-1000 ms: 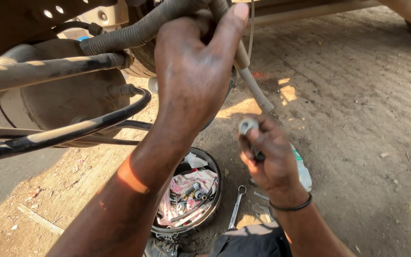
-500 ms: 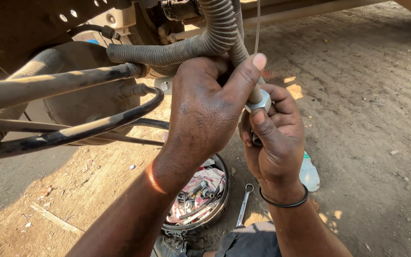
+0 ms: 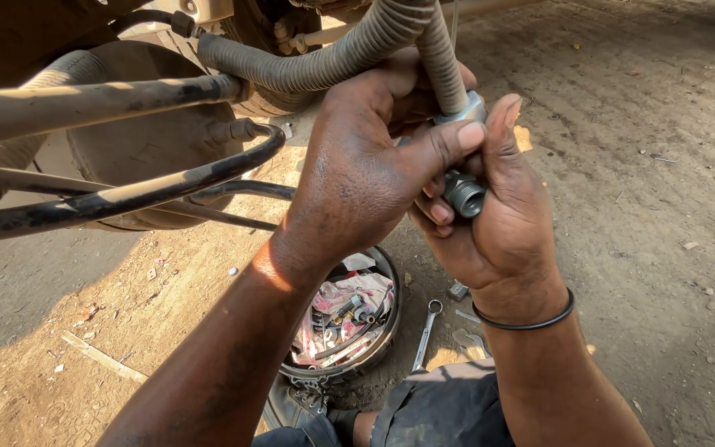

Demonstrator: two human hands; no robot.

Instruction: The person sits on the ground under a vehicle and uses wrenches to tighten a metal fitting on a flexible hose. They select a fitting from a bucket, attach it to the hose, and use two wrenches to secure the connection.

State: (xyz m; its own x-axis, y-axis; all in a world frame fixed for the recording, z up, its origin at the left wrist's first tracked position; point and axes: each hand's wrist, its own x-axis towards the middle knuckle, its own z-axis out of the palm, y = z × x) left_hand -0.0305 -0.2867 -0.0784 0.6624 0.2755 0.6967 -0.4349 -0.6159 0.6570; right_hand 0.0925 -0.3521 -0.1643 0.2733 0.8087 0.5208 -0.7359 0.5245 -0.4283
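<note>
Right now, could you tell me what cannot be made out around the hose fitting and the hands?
Head view only:
- Metal fitting: the left hand and right hand cover most of it.
- Ribbed hose: its upper end is cut off by the top edge.
- Round tray: the left forearm hides much of it, and its contents are too small to identify.
- Spanner: its lower end is hidden by the knee.

The dirt ground [image 3: 647, 248] carries a round pan [image 3: 384, 327] of parts; a wrench [image 3: 425, 335] lies just beside it.
</note>
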